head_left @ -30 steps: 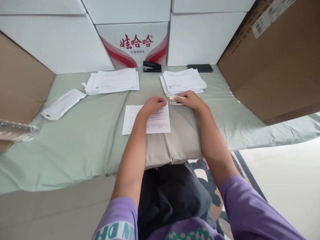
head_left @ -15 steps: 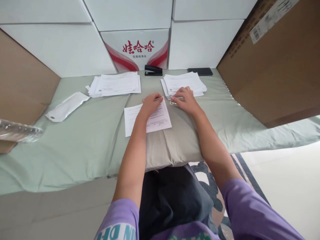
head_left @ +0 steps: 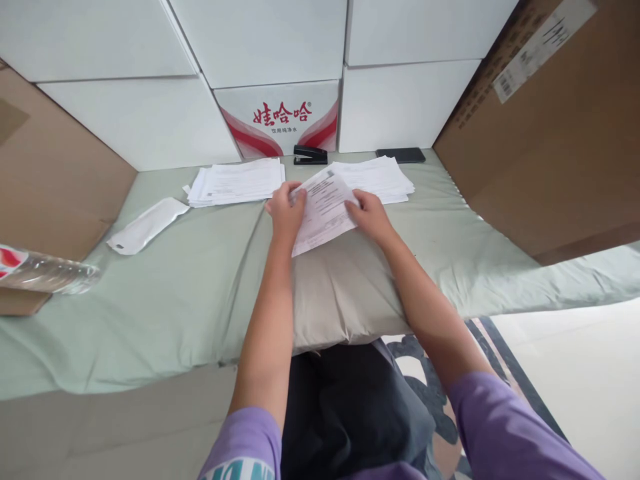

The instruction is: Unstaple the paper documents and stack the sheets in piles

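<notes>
Between my two hands is a printed paper sheet (head_left: 325,207), tilted up off the cloth; whether it is one sheet or a few I cannot tell. My left hand (head_left: 289,210) grips its left edge, thumb on top. At the right edge my right hand (head_left: 369,215) pinches it the same way. Behind the sheet and partly hidden by it lies the right paper stack (head_left: 383,177). The left paper stack (head_left: 237,182) is just beyond my left hand. A black stapler (head_left: 310,156) stands between the stacks at the back.
Cardboard boxes flank the green cloth surface (head_left: 170,300): a left box (head_left: 65,173) and a right box (head_left: 550,147). White cartons (head_left: 280,120) wall off the back. A phone (head_left: 400,155), a white pouch (head_left: 147,225) and a plastic bottle (head_left: 55,272) lie around.
The printed paper has been lifted off the cloth and turned. My right hand has left the small card-like thing by the right stack and now holds the paper's right edge.
</notes>
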A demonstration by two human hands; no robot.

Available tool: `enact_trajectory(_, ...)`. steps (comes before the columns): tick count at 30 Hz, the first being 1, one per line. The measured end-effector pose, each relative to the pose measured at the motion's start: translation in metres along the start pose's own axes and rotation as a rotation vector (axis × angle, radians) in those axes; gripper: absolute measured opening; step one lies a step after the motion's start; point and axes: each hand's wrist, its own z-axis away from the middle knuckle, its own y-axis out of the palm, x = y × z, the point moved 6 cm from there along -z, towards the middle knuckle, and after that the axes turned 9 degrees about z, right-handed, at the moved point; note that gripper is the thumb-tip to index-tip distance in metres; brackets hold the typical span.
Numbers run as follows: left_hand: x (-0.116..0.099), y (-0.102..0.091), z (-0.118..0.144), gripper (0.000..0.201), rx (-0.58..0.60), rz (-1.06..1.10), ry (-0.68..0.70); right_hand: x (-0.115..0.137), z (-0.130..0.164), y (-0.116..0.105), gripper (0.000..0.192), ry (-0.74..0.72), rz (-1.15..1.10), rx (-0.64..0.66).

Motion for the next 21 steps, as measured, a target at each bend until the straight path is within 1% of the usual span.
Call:
enact_trajectory(2,0.012,-0.013,-0.003,0.024,-0.135,-0.006,-0.057,-0.025,-0.006,-0.016,0.036,0.132,-0.149,-0.094)
enact_trajectory(3,0.019,-0.015,-0.005,0.023,-0.165,0.023,-0.082,-0.037,-0.009,-0.022,0.040,0.185,-0.212,-0.132)
enact_trajectory(4,0.026,-0.014,-0.007,0.021,-0.140,0.068,-0.111,-0.049,-0.011,-0.027,0.044,0.223,-0.264,-0.162)
enact_trajectory(6,0.037,-0.003,-0.011,0.023,-0.034,0.175,-0.164,-0.067,-0.015,-0.034,0.048,0.269,-0.338,-0.190)
enact_trajectory(8,0.045,0.009,-0.012,0.027,0.061,0.241,-0.208,-0.076,-0.017,-0.037,0.047,0.287,-0.383,-0.207)
enact_trajectory(9,0.047,0.014,-0.011,0.029,0.090,0.246,-0.219,-0.079,-0.018,-0.038,0.047,0.293,-0.396,-0.220)
enact_trajectory(11,0.048,0.022,-0.008,0.031,0.117,0.214,-0.203,-0.078,-0.018,-0.040,0.048,0.304,-0.396,-0.269)
enact_trajectory(13,0.046,0.026,-0.005,0.029,0.123,0.149,-0.150,-0.074,-0.014,-0.049,0.053,0.313,-0.332,-0.382)
enact_trajectory(15,0.043,0.028,-0.002,0.026,0.124,0.061,-0.107,-0.065,-0.003,-0.066,0.056,0.305,-0.169,-0.569)
enact_trajectory(17,0.041,0.029,0.001,0.024,0.131,-0.033,-0.101,-0.051,0.012,-0.087,0.057,0.260,0.058,-0.763)
enact_trajectory(18,0.040,0.029,0.002,0.023,0.138,-0.076,-0.105,-0.043,0.018,-0.096,0.057,0.221,0.159,-0.832)
enact_trajectory(19,0.038,0.030,0.002,0.023,0.148,-0.114,-0.108,-0.035,0.020,-0.102,0.057,0.176,0.239,-0.861)
enact_trajectory(20,0.037,0.031,0.003,0.023,0.160,-0.144,-0.111,-0.028,0.018,-0.104,0.057,0.128,0.298,-0.852)
enact_trajectory(21,0.036,0.032,0.003,0.024,0.170,-0.169,-0.113,-0.021,0.011,-0.103,0.056,0.085,0.342,-0.805)
